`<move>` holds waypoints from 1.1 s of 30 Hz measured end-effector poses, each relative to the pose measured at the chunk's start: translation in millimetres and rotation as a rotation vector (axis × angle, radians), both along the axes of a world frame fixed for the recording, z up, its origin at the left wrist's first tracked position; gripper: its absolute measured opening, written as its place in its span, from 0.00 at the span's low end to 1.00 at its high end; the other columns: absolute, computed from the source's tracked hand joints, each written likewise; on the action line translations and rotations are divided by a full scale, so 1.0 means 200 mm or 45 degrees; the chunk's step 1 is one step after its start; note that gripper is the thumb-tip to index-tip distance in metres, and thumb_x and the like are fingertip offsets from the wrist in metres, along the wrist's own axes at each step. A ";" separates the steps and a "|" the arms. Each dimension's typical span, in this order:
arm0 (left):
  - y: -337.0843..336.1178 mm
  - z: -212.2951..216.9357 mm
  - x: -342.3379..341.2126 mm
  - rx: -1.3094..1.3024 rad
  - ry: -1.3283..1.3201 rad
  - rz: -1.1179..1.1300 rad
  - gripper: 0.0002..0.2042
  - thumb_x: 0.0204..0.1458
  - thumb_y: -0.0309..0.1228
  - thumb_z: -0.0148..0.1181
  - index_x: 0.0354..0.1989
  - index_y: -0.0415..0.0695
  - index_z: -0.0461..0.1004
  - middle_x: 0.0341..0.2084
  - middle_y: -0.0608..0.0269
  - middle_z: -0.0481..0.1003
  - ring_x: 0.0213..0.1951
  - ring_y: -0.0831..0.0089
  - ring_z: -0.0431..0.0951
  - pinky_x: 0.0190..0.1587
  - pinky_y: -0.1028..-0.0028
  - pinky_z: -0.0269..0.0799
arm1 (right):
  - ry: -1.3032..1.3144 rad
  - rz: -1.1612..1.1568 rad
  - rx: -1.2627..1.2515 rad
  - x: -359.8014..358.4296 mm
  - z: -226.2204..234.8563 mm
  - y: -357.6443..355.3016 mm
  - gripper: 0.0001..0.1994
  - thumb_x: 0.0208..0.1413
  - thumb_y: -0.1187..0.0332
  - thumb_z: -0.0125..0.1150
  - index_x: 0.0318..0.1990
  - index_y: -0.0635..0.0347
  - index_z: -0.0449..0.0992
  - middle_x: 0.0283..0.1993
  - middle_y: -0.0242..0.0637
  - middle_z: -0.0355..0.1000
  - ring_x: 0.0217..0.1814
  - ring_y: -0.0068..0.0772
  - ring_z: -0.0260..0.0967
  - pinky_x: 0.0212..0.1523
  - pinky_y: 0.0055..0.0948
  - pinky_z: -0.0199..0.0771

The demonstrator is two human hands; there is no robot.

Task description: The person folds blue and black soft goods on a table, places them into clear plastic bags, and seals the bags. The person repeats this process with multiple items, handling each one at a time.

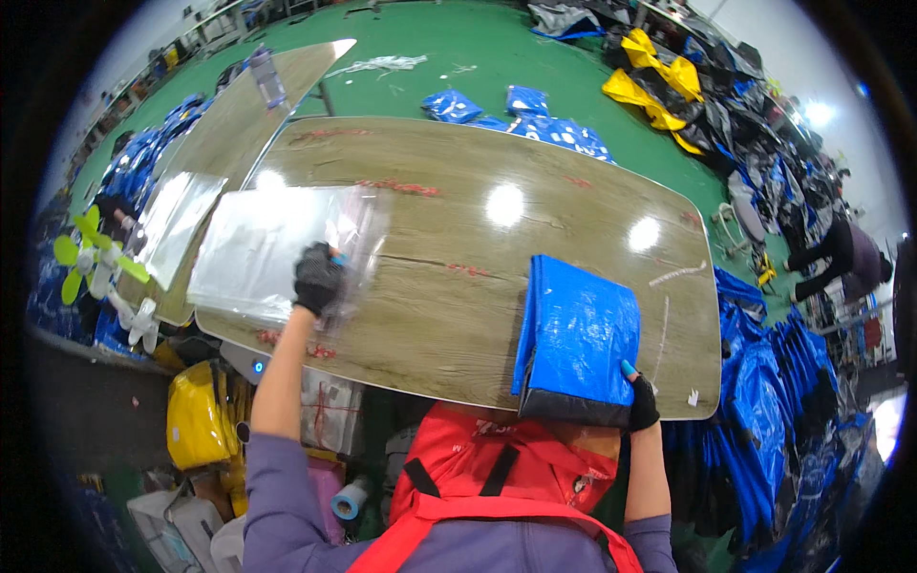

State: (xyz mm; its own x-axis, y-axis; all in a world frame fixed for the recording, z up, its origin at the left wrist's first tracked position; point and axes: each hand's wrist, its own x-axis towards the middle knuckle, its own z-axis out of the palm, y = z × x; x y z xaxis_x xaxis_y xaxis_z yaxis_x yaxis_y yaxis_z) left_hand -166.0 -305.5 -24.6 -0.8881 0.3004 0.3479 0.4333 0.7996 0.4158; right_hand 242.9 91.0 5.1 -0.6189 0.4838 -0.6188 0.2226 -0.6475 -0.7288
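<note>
My left hand [318, 277], in a black glove with bare or blue-tipped fingers, is closed at the right part of a stack of clear plastic bags [253, 244]. The bags' right edge is smeared by motion around the hand. A folded blue tarp [581, 325] with a black lower border lies at the table's near right edge. On its lower right corner rests my right hand [643, 401], also gloved in black. The thumb presses on top of the tarp; the other fingers are mostly hidden at its edge.
The wood-grain table [449, 248] adjoins a second table [229, 115] bearing a bottle [267, 76]. A green-bladed fan [95, 256] stands at left. Blue tarps [764, 401] hang at right; blue packets [535, 110] lie on the floor beyond. A person [845, 258] bends at far right.
</note>
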 end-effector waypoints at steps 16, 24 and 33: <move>0.44 0.24 0.82 0.298 -0.421 -1.127 0.05 0.47 0.27 0.57 0.30 0.41 0.70 0.32 0.52 0.72 0.39 0.52 0.72 0.44 0.62 0.67 | 0.067 0.860 0.093 -0.13 0.22 -0.37 0.41 0.49 0.60 0.68 0.67 0.64 0.53 0.60 0.45 0.66 0.59 0.36 0.65 0.54 0.36 0.71; 0.30 0.35 0.96 0.180 -0.126 -1.195 0.05 0.45 0.25 0.59 0.29 0.41 0.71 0.39 0.50 0.73 0.47 0.49 0.72 0.51 0.55 0.66 | 0.471 0.462 0.208 -0.51 0.02 -0.30 0.17 0.59 0.54 0.56 0.40 0.61 0.76 0.33 0.34 0.76 0.32 0.21 0.70 0.36 0.24 0.72; 0.22 0.31 1.08 -0.050 -0.019 -0.903 0.18 0.50 0.35 0.60 0.49 0.44 0.72 0.53 0.51 0.70 0.61 0.46 0.62 0.64 0.48 0.52 | 0.240 0.880 0.605 -0.35 0.04 -0.20 0.17 0.57 0.57 0.58 0.39 0.64 0.79 0.33 0.32 0.76 0.34 0.20 0.70 0.37 0.23 0.71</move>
